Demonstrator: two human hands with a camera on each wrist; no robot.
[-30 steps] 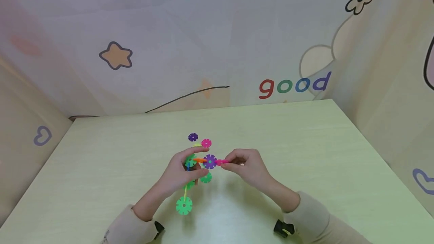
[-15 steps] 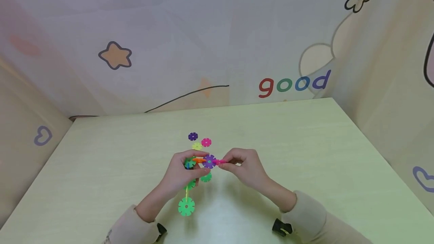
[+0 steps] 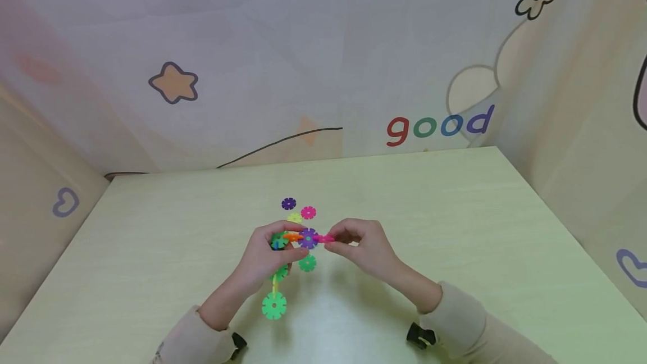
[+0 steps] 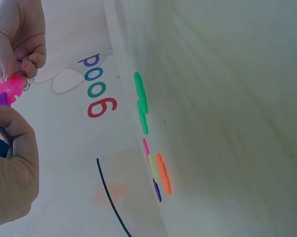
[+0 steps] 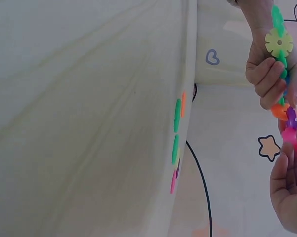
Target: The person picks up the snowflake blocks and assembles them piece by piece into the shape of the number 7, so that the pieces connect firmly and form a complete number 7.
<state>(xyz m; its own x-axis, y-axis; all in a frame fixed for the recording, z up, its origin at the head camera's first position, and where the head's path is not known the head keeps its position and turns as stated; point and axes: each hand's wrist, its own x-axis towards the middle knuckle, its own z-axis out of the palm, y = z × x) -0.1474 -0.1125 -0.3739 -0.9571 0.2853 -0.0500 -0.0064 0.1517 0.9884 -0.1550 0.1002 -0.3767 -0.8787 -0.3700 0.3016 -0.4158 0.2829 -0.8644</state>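
Note:
My left hand (image 3: 260,257) grips a chain of interlocking notched plastic discs, held up off the table. Green, yellow, blue, orange and purple discs make up this chain. Its lower end shows a flat-facing green disc (image 3: 274,306), joined to an edge-on yellow disc (image 5: 279,43). At the other end, an orange disc (image 3: 292,237) meets the purple disc (image 3: 308,239), near my left thumb tip. A pink disc (image 4: 11,89) sits at the purple disc's edge, and my right hand (image 3: 371,249) pinches its outer side between thumb and fingers. Left fingers hide part of the chain's middle.
Loose discs lie on the table (image 3: 429,201) beyond and under the hands: dark purple (image 3: 288,203), pink (image 3: 308,212), yellow (image 3: 295,217) and green (image 3: 307,263). An orange disc (image 4: 163,174) also shows there in the left wrist view. Printed cloth (image 3: 273,72) stands behind the table.
Both hands and the chain have shifted slightly, the purple and pink discs a little to the left. The grips look the same, and the loose discs have stayed put.

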